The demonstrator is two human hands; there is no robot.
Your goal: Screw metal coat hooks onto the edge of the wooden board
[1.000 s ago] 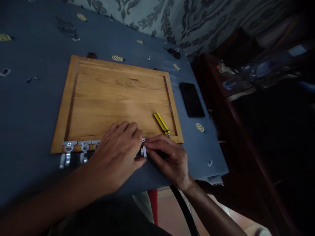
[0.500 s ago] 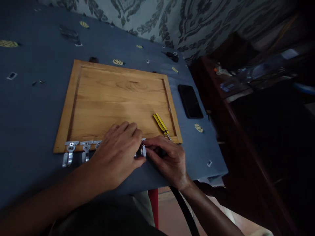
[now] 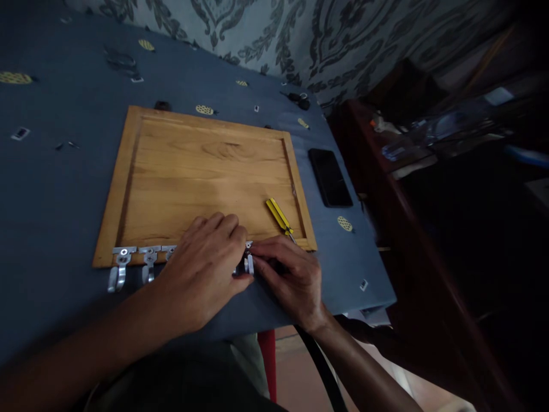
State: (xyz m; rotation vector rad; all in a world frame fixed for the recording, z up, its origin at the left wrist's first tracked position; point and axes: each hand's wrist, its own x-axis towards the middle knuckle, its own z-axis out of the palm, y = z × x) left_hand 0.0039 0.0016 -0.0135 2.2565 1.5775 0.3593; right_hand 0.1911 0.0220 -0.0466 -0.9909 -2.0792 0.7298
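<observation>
Hook (image 3: 250, 264) between curled left fingers (image 3: 239, 236) and right fingers (image 3: 274, 249), grip unclear; screwdriver (image 3: 278, 216) on panel (image 3: 206, 171).

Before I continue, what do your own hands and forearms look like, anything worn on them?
The left hand and right hand are bare: no gloves, rings, watch or bracelet show. No sleeves cover the visible forearms, and I see no clear markings.

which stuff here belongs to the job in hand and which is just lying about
Belongs, it seems:
- wooden panel
- metal hooks along its near edge, one at the fingers of the left hand and right hand
- yellow-handled screwdriver, resting on the panel

Lying about, probably:
- black phone
- dark item with a ring, unclear what
</observation>
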